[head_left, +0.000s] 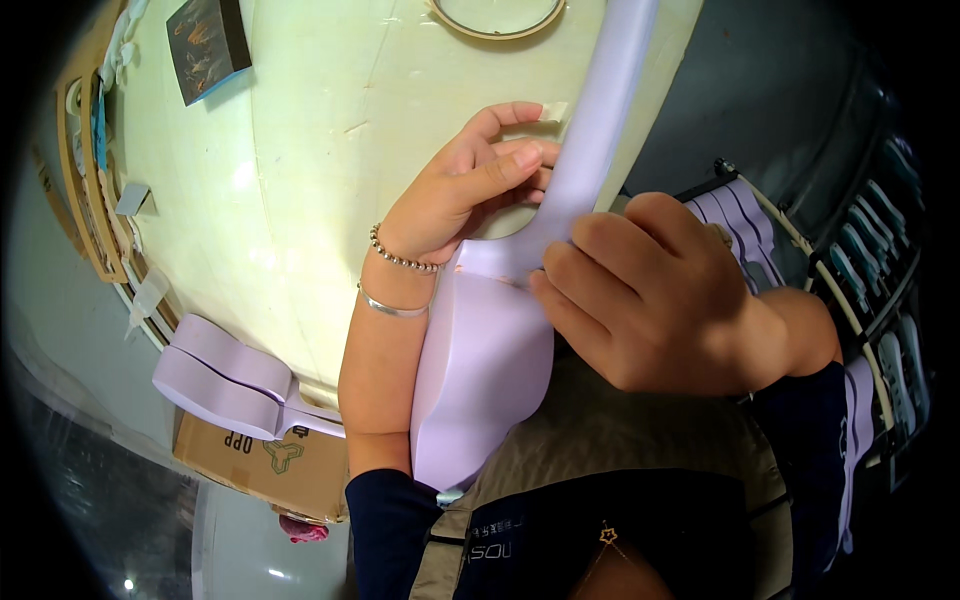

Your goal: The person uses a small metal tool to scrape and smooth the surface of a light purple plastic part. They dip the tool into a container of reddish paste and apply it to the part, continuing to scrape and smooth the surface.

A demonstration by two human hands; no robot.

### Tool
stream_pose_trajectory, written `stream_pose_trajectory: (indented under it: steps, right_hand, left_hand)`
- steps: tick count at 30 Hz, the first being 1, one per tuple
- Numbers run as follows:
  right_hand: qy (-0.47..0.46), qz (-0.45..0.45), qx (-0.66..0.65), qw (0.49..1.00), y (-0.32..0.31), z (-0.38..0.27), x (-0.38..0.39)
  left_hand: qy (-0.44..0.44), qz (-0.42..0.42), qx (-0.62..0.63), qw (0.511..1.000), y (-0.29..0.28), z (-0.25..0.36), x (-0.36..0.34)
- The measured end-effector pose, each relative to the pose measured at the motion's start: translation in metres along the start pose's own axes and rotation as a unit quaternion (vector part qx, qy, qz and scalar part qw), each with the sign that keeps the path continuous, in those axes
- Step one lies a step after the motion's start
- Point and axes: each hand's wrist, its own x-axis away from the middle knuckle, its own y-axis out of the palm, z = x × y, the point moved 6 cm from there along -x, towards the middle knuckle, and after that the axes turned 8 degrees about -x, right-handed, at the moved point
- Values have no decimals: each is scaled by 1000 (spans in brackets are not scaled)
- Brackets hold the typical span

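Note:
A lilac guitar (pixel 490 340) leans against me, its body between my left forearm and my front and its neck reaching up past the frame edge. My left hand (pixel 480 175) is at the neck's left edge, its fingers half curled against it and some tips hidden there. By the index fingertip is a small beige scrap (pixel 553 112); I cannot tell if it is held. My right hand (pixel 645 295) is closed, fingertips by the seam where neck meets body. What its curled fingers hold, if anything, is hidden. Reddish marks show along that seam.
A pale table (pixel 290 200) carries a round hoop-like object (pixel 500 30) and a dark picture-covered box (pixel 208 50). More lilac guitar bodies (pixel 225 375) lie at left by a cardboard box (pixel 260 465). At right, a rack (pixel 820 250) holds lilac and pale parts.

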Motion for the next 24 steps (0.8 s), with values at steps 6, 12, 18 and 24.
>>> stream_pose_trajectory:
  steps: [6,12,18,24]
  right_hand:
    - [11,-35,-41,998,-15,5,1]
    - [61,75,-117,988,7,22,-8]
    - [62,95,-105,988,19,16,-15]
    - [51,69,-76,993,18,12,-17]
  left_hand:
    - [11,-9,-32,999,-5,-2,3]
    - [2,-32,105,994,2,1,1]
    - [16,-90,172,981,-2,-5,2]
    - [1,-47,147,988,-2,-3,3]
